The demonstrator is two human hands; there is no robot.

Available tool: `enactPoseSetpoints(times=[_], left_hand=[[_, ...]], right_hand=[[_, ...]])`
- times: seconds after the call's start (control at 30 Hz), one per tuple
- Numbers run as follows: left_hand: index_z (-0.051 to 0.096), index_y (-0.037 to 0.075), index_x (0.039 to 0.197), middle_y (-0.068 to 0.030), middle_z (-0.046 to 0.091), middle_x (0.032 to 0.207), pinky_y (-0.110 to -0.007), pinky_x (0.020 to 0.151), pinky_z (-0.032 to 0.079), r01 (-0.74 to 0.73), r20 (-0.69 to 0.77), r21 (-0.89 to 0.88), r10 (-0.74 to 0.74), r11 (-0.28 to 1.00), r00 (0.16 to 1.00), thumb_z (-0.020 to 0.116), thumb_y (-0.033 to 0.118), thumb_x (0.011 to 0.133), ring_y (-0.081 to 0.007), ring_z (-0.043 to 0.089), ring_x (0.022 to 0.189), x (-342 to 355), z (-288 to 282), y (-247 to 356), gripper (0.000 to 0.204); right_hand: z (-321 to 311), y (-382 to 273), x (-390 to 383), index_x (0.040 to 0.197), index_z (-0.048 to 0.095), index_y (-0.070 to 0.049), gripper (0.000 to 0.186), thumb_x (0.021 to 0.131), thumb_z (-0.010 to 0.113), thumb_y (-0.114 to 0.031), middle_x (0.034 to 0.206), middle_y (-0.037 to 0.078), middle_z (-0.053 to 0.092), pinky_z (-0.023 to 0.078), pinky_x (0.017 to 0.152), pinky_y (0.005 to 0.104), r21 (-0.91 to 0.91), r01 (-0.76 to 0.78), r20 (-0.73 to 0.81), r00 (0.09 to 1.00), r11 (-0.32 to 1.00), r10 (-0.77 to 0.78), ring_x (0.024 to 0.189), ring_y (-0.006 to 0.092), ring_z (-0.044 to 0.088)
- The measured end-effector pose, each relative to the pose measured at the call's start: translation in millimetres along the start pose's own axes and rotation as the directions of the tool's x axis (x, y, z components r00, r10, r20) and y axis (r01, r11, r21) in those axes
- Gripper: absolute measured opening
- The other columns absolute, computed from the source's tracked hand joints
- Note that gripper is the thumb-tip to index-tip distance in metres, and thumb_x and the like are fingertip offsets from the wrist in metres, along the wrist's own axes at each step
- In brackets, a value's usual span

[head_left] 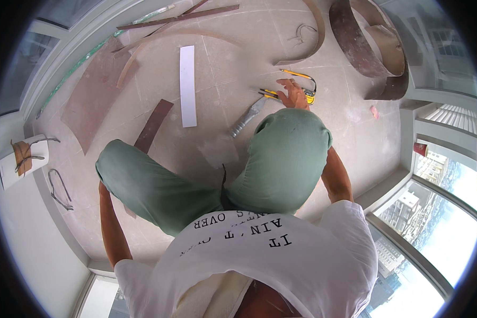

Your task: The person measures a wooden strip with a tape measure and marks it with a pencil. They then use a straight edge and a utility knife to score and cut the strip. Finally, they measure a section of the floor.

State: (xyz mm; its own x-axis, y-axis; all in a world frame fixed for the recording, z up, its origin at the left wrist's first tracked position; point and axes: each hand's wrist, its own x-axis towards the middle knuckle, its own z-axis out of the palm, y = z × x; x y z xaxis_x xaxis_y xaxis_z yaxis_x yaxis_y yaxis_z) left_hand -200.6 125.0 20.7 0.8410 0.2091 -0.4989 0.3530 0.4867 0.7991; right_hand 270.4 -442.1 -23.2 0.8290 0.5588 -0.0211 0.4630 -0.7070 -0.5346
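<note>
My right hand reaches past my right knee, low over the floor, its fingers apart. Just right of it lies a yellow tape measure, partly covered by the hand. Close to its left side is a yellow-and-black hand tool, whose exact kind I cannot make out. A yellow pencil-like stick with a dark curved piece at its end lies beyond the fingers. Toward me from these rests a grey tool with a ribbed end. My left arm goes down behind my left knee, which hides the hand.
A white strip and a brown strip lie on the tiled floor. At far left is a brown sheet with long thin strips above it. Large brown curled bands stand at far right. Windows line the right side.
</note>
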Motion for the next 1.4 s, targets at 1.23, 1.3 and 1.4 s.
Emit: enactPoseSetpoints(times=[1.23, 1.3, 1.4], left_hand=[[0.057, 0.006, 0.106, -0.0045, 0.064, 0.1, -0.031, 0.089, 0.05, 0.253, 0.353, 0.572, -0.513, 0.78, 0.783, 0.068, 0.023, 0.098, -0.0131, 0.062, 0.096, -7.4, 669.5, 508.5, 0.022], [0.057, 0.007, 0.104, -0.0011, 0.06, 0.093, -0.028, 0.083, 0.053, 0.247, 0.333, 0.516, -0.458, 0.82, 0.824, 0.069, 0.019, 0.097, -0.0111, 0.062, 0.091, 2.1, 677.7, 530.5, 0.018], [0.057, 0.007, 0.103, -0.0011, 0.061, 0.093, -0.025, 0.078, 0.054, 0.254, 0.207, 0.386, -0.352, 0.887, 0.913, 0.07, 0.017, 0.096, -0.0098, 0.062, 0.086, 33.7, 680.6, 560.5, 0.017]], right_hand=[[-590.6, -369.8, -8.9, 0.142, 0.038, -0.01, 0.075, 0.085, 0.075, -0.04, 0.109, 0.024, 0.068, 0.051, 0.094, 0.0441, 0.563, -0.437, 0.607, 0.795, 0.702, 0.008, 0.106, 0.0411, 0.066], [-613.3, -365.8, -12.2, 0.139, 0.043, -0.011, 0.067, 0.087, 0.074, -0.04, 0.11, 0.02, 0.068, 0.051, 0.094, 0.0432, 0.554, -0.46, 0.599, 0.799, 0.694, 0.051, 0.107, 0.0374, 0.066], [-612.7, -314.1, -16.8, 0.131, 0.053, -0.011, 0.057, 0.087, 0.076, -0.039, 0.106, 0.013, 0.067, 0.051, 0.09, 0.0377, 0.548, -0.417, 0.503, 0.857, 0.725, 0.113, 0.102, 0.0277, 0.067]])
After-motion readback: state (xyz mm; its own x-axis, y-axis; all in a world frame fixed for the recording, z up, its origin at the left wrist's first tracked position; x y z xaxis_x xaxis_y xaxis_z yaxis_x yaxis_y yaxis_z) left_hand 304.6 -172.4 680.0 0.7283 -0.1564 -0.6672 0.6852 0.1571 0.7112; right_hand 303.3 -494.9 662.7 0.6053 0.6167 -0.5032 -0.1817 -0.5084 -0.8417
